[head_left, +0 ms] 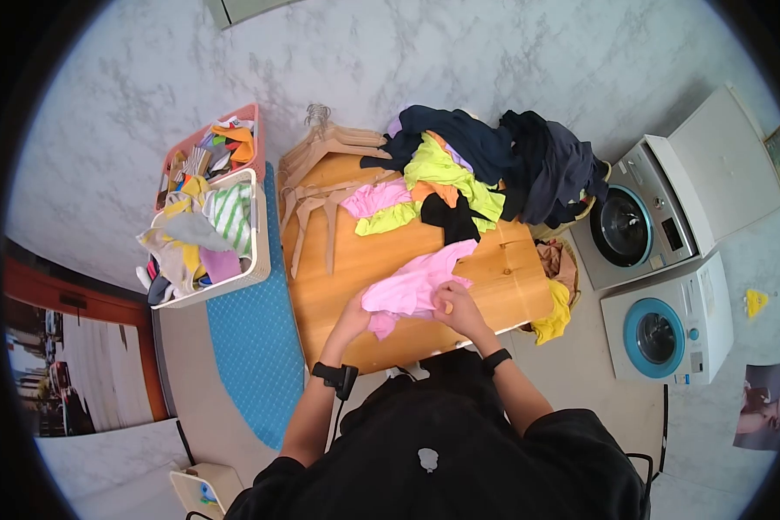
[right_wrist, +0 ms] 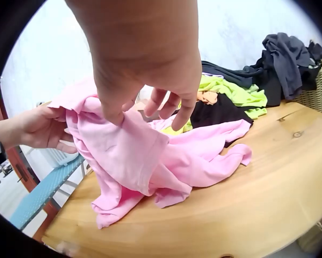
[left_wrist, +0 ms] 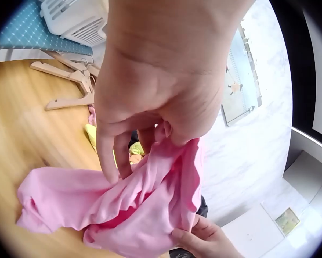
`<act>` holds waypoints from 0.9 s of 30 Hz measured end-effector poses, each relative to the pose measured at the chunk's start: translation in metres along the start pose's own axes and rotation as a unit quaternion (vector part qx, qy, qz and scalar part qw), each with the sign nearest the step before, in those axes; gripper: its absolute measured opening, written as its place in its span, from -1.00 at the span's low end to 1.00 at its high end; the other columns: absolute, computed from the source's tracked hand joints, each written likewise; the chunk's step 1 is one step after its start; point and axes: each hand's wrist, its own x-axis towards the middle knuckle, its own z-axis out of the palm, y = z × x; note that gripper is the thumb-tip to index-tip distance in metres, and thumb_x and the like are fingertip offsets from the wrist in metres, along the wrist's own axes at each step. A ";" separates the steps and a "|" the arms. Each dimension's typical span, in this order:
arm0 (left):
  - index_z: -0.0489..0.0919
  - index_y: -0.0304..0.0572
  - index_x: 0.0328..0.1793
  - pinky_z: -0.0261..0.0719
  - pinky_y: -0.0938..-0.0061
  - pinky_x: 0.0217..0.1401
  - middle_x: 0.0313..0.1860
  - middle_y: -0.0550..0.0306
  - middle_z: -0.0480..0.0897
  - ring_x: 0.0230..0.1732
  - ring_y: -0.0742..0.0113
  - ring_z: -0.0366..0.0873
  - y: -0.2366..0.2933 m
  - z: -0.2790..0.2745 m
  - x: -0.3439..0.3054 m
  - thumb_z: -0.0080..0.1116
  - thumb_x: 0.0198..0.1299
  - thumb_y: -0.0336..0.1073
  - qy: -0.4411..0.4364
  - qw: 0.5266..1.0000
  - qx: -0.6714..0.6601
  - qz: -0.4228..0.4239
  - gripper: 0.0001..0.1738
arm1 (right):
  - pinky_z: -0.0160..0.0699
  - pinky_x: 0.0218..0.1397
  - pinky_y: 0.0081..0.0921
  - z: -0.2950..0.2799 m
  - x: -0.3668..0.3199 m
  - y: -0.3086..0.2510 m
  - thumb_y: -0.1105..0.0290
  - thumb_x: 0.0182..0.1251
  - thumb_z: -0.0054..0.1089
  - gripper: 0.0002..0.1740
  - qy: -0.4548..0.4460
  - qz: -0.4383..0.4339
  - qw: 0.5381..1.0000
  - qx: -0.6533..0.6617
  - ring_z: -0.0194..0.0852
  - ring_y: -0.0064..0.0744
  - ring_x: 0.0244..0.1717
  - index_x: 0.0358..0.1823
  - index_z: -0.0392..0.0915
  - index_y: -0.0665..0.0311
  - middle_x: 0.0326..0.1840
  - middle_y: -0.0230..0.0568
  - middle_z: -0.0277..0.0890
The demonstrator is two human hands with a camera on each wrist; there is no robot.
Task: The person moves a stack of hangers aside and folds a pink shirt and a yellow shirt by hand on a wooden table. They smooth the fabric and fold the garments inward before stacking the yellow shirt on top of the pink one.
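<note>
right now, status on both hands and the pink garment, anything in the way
Left hand and right hand both gripping the pink garment. Garment crumpled, partly lifted off the table. Black cloth crowding its far end, clothes pile beyond.

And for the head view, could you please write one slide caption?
Left hand and right hand hold a pink garment at a wooden table, with heaped clothes and wooden hangers beyond.

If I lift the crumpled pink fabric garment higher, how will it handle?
The crumpled pink fabric garment will likely flop, since it drapes in soft folds below the left hand. It's probably light: the cloth looks thin. Its far end, apparently lying on the light-brown wooden table, may drag before clearing.
</note>
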 end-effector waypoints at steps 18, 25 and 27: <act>0.39 -0.47 0.20 0.55 0.13 0.13 0.10 -0.18 0.55 0.07 0.00 0.57 0.059 -0.029 -0.066 -0.11 0.24 -0.27 0.065 0.940 -0.326 0.072 -0.52 | 0.44 0.13 -0.36 0.053 -0.015 0.079 0.16 0.04 0.36 -0.31 -0.357 0.194 0.914 0.025 0.46 -0.09 0.11 0.25 0.36 0.00 0.20 -0.27 0.46; 0.49 -0.35 0.14 0.53 0.40 0.10 0.00 0.11 0.60 0.00 0.38 0.56 0.059 -0.005 -0.053 0.16 0.25 -0.29 0.043 0.992 -0.113 0.046 -0.62 | 0.48 0.13 -0.45 0.044 0.025 -0.019 0.23 0.02 0.45 -0.23 -0.129 -0.001 0.966 0.224 0.51 -0.33 0.09 0.24 0.32 0.39 0.12 -0.08 0.49; 0.52 -0.33 0.10 0.48 0.54 0.07 -0.04 0.19 0.60 -0.04 0.49 0.52 0.075 0.006 -0.051 0.18 0.26 -0.27 0.045 0.994 -0.083 0.050 -0.64 | 0.49 0.07 -0.48 0.044 0.035 -0.026 0.29 0.09 0.41 -0.33 -0.165 0.095 0.898 0.397 0.49 -0.44 0.05 0.19 0.36 0.44 0.05 -0.10 0.51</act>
